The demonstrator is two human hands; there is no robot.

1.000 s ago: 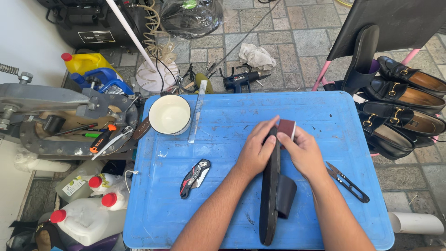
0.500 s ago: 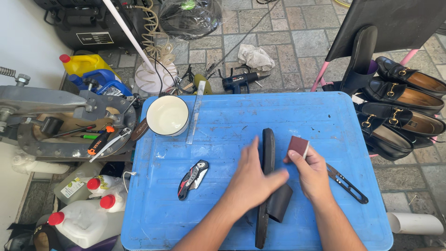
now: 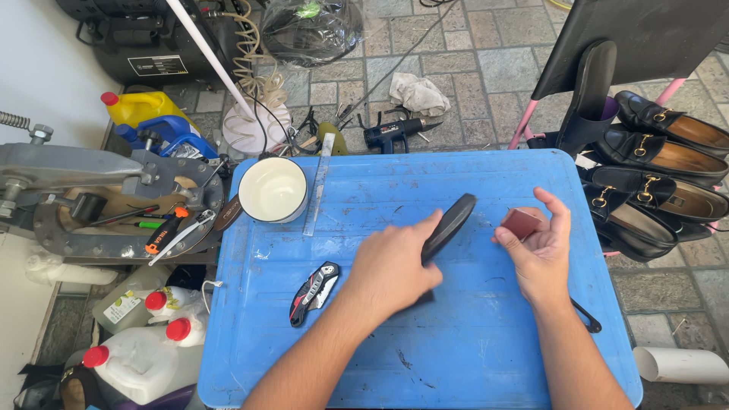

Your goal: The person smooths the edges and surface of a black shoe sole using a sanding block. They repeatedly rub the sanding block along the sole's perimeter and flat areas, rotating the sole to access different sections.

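On the blue plastic worktop (image 3: 471,357), the left hand (image 3: 391,269) lies over the near end of a long black shoe sole (image 3: 449,225), fingers wrapped round it in a firm hold; the sole slants up and away to the right, its far tip raised off the surface. Just right of it, the right hand (image 3: 541,250) pinches a small dark-red block (image 3: 521,222) between thumb and curled fingers. A black-handled tool (image 3: 587,315) pokes out from under the right wrist, too hidden to identify. Left of the left forearm lies a folded black-and-red pocket knife (image 3: 314,292). Further off stand a cream round bowl (image 3: 272,189) and a clear ruler (image 3: 318,184). Black loafers (image 3: 657,163) sit on a rack beyond the right edge.
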